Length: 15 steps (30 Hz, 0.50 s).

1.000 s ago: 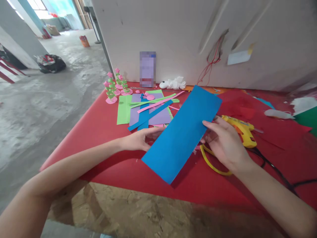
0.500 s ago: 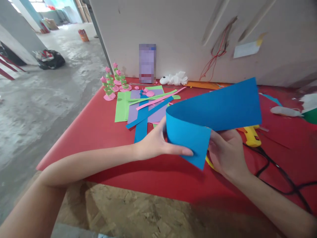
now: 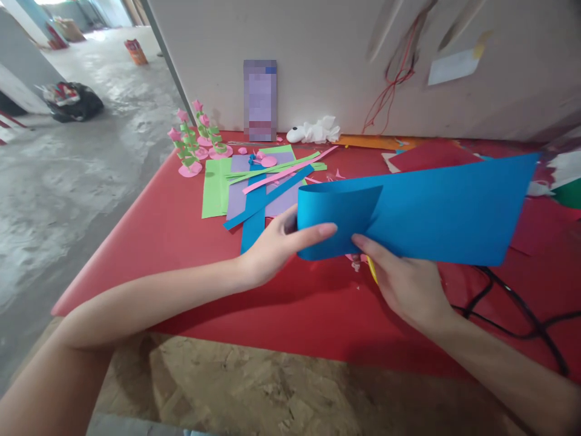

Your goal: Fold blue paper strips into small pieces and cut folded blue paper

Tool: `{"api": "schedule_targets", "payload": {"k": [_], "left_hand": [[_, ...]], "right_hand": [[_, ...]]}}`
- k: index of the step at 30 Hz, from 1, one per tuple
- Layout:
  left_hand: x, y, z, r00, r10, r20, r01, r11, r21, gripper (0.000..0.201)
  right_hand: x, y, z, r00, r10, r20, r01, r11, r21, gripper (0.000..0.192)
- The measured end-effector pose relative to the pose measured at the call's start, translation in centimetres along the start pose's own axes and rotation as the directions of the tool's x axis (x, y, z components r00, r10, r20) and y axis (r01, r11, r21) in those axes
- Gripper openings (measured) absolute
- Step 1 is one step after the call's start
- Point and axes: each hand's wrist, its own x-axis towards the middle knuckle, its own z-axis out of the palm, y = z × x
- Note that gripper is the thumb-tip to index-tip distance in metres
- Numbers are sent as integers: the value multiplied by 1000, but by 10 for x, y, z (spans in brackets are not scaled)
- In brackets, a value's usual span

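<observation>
A wide sheet of blue paper [image 3: 447,212] is held up over the red table, its left end bent back on itself in a loop. My left hand [image 3: 290,239] grips the bend, thumb across the front and fingers behind. At the lower edge of the folded-over end, my right hand [image 3: 403,272] pinches the sheet between thumb and fingers. A yellow curved edge [image 3: 372,269] shows beside the right hand; most of it is hidden. Left of the sheet lie blue strips [image 3: 254,233] on purple and green paper [image 3: 215,191].
Pink paper flowers with green stems [image 3: 188,145] stand at the table's back left. A pixelated upright panel [image 3: 260,100] leans on the wall. Black cables [image 3: 503,290] cross the red table [image 3: 181,242] at right. A black bag [image 3: 75,103] sits on the floor.
The blue sheet's near flap has been folded back against the longer part, making a narrower loop. The sheet's long end has swung lower and right. The view has shifted slightly.
</observation>
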Motion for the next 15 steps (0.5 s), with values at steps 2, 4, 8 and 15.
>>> {"api": "schedule_targets", "payload": {"k": [2, 4, 8, 15], "left_hand": [[4, 4, -3, 999, -5, -42, 4, 1000, -13, 41], [7, 7, -5, 996, 1, -89, -3, 1000, -19, 37], [8, 7, -4, 989, 56, -140, -56, 998, 2, 34], [1, 11, 4, 977, 175, -123, -153, 973, 172, 45]], "right_hand": [[2, -5, 1, 999, 16, -29, -16, 1000, -1, 18], [4, -13, 5, 998, 37, -45, -37, 999, 6, 20], [5, -26, 9, 992, 54, -114, -52, 999, 17, 23], [3, -28, 13, 974, 86, -209, -103, 992, -72, 30]]}}
